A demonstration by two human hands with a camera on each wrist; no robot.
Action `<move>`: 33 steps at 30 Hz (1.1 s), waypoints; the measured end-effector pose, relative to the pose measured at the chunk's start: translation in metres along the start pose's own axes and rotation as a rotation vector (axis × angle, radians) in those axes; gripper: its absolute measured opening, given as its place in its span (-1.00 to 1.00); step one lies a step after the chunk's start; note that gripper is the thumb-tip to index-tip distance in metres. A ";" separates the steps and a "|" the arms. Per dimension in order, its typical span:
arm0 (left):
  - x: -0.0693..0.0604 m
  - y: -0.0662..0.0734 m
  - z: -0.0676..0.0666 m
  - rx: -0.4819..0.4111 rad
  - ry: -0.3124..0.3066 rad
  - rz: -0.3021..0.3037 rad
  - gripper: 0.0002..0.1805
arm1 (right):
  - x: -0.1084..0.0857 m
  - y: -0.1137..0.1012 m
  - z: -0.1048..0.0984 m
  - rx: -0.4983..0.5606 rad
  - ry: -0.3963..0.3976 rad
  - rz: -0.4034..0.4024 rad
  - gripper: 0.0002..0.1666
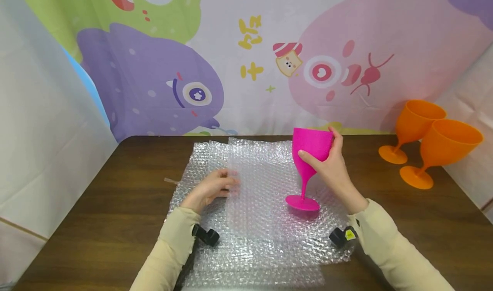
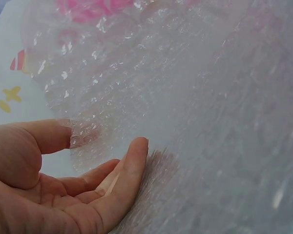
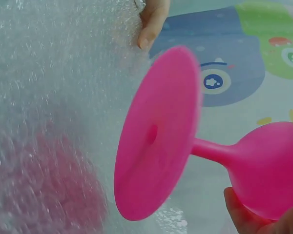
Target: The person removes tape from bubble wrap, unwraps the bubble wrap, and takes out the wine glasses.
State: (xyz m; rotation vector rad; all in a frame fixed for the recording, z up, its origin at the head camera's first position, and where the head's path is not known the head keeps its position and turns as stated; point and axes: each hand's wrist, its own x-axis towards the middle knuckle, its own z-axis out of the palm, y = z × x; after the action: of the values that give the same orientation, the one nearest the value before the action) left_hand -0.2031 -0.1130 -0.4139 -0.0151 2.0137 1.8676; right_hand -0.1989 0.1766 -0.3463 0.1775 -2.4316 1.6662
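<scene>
In the head view, my right hand (image 1: 327, 162) grips the bowl of a bright pink goblet (image 1: 308, 158), thumb on the near side. The goblet stands roughly upright with a slight tilt, its round foot over the bubble wrap (image 1: 262, 248); a pink reflection shows below. From the right wrist view, the goblet's foot (image 3: 156, 136) is seen from underneath. My left hand (image 1: 213, 186) touches the left edge of a raised bubble wrap layer. In the left wrist view, the thumb (image 2: 53, 136) shows partly through the wrap (image 2: 151, 73), apart from the loosely bent fingers.
Two orange goblets (image 1: 450, 143) stand at the table's right side, near the back. Several bubble wrap layers overlap across the middle of the dark wooden table (image 1: 100, 214). Behind the table hangs a cartoon-printed cloth (image 1: 246, 107). A small clear strip (image 1: 170, 181) lies left of the wrap.
</scene>
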 end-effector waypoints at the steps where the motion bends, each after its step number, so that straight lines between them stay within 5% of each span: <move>1: 0.000 0.000 0.000 -0.002 0.000 -0.001 -0.53 | -0.001 -0.001 -0.001 0.001 0.011 -0.013 0.08; 12: 0.001 -0.001 -0.001 -0.006 -0.006 -0.004 -0.53 | -0.008 -0.009 -0.014 0.014 0.159 -0.097 0.04; 33: 0.002 -0.004 -0.001 -0.009 -0.011 -0.002 -0.53 | -0.012 -0.018 -0.044 0.174 0.290 -0.319 0.04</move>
State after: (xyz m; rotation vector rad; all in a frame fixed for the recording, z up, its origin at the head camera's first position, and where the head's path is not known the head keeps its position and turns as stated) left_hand -0.2041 -0.1136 -0.4182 -0.0091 1.9969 1.8716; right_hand -0.1802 0.2111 -0.3174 0.3061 -1.9348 1.6272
